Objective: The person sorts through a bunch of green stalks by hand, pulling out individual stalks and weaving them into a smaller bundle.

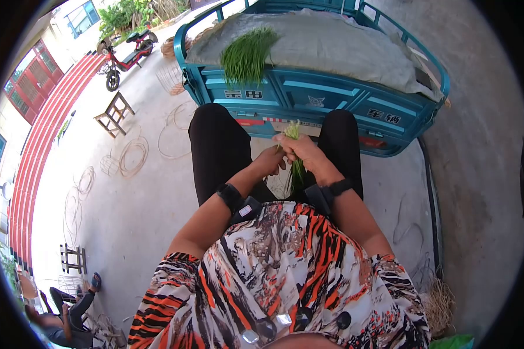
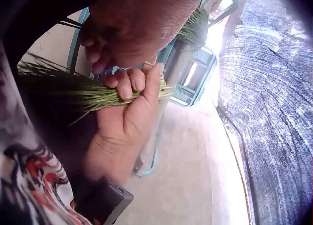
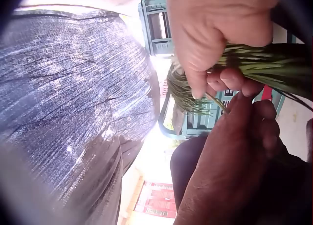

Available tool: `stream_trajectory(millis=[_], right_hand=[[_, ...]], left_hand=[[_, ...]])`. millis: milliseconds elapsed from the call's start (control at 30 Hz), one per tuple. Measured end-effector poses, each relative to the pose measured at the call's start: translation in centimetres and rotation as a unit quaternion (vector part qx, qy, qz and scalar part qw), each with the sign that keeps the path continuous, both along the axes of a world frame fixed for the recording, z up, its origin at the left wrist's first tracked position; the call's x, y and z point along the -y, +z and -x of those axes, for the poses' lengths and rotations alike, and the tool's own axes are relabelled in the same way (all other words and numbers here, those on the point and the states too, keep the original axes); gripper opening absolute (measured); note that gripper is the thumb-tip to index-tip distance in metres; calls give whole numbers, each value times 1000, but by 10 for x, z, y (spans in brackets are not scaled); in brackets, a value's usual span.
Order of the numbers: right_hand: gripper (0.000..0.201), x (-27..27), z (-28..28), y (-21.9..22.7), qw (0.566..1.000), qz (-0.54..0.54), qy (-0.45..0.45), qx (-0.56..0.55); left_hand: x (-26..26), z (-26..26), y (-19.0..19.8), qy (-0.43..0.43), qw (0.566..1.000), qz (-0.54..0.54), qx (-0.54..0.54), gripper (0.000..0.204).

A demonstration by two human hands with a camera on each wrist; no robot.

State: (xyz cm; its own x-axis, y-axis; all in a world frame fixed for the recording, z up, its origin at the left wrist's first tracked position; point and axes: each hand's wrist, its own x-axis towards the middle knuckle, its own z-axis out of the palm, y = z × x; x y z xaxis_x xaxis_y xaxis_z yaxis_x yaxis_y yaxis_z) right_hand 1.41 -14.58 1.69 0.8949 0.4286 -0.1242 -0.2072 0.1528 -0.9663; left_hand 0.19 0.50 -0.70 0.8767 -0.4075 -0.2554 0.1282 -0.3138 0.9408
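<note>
Greens (image 1: 297, 171) held in curled grip of right hand (image 1: 305, 150), near side of truck (image 1: 297, 87); stalk (image 3: 218, 103) pinched by left hand (image 1: 268, 161). Stalk may be snapped if yanked, greens spilled if right grip is loosened.

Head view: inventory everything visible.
Cart: one, teal, ahead
Cover: one, grey, over the cart
Heap of leaves: one, green, on the cover
Bunch: one, green with pale ends, held at centre
Scooter: one, red and black, upper left
Stools: two, dark brown, left
Coils: several, tan, left
Steps: one flight, red, left
Doorway: one, red, upper left
Plants: uncounted, green, top left
Second person: one, dark clothes, lower left
Dry strands: one clump, tan, lower right
Unclear item: one, green, bottom right
Shirt: one, white, black and orange, bottom
Trousers: one pair, black, centre
Wristbands: two, black, both wrists
Left hand: one, bare, centre
Right hand: one, bare, gripping the bunch
</note>
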Motion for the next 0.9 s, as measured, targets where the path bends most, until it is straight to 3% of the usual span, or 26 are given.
stream_trajectory(millis=[200,500,633,733,867,900], right_hand=[[27,1,2,-4,999,47,15,21],[29,10,-9,-5,969,-101,-218,54],[28,21,-19,-6,947,-163,-275,26],[28,32,-20,-6,937,-182,-296,36],[28,45,-16,0,909,-175,-372,64],[28,50,-17,-1,898,-173,-398,65]], left_hand=[[1,-3,-6,2,1000,22,-8,20],[1,1,-3,-57,996,-58,-47,29],[-3,-3,-8,-69,993,-79,-63,30],[-9,-9,-17,-33,995,-78,-53,30],[-19,-16,-24,139,986,17,-96,24],[-25,-20,-28,200,970,83,-114,25]])
